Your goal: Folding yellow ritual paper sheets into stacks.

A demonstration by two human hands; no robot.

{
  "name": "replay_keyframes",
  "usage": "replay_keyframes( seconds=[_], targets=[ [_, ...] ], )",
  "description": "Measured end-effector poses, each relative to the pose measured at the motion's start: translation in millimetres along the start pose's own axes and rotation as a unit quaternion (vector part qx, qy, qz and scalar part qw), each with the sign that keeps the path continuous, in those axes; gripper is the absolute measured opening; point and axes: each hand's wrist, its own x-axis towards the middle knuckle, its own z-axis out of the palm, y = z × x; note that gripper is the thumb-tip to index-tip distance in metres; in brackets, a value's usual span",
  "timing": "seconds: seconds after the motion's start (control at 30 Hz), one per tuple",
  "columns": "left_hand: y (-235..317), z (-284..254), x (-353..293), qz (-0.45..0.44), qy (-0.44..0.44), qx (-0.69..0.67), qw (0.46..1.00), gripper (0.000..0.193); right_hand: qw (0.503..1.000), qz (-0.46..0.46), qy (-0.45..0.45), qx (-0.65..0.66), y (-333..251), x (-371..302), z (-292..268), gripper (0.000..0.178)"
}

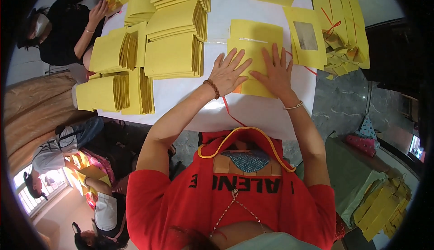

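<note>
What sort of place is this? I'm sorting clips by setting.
Likely a small hand workshop for folding paper. Stacks of yellow folded sheets cover a white table, both hands press flat on one yellow sheet, and another person works alongside.

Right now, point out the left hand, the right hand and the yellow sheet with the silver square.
left hand [228,71], head view, back of hand.
right hand [275,73], head view, back of hand.
yellow sheet with silver square [305,35], head view, silver patch.

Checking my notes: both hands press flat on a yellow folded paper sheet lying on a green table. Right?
Not quite: the head view shows the table is white, not green. The left hand and right hand do press flat on the yellow folded paper sheet.
</note>
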Motion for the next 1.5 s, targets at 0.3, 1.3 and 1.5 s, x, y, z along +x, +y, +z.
replay_keyframes(
  seconds=[0.3, 1.3, 1.5],
  targets=[
    [5.7, -16.2, 21.1, 0.062, -0.042, 0.124, 0.989, 0.053, 0.998, 0.038, -0.004, 0.051, 0.1, 8.9, 3.0, 0.094],
    [-122.8, -87.7, -102.3, -0.113, 0.065, 0.152, 0.980, 0.057, 0.883, 0.169, 0.104, 0.425, 26.7, -62.0, 7.0, 0.043],
    [-117.1, -84.5, -111.6, -0.086, 0.025, 0.146, 0.985, 0.065, 0.884, 0.210, 0.134, 0.397, 24.7, -82.4, 8.3, 0.043]
  ],
)
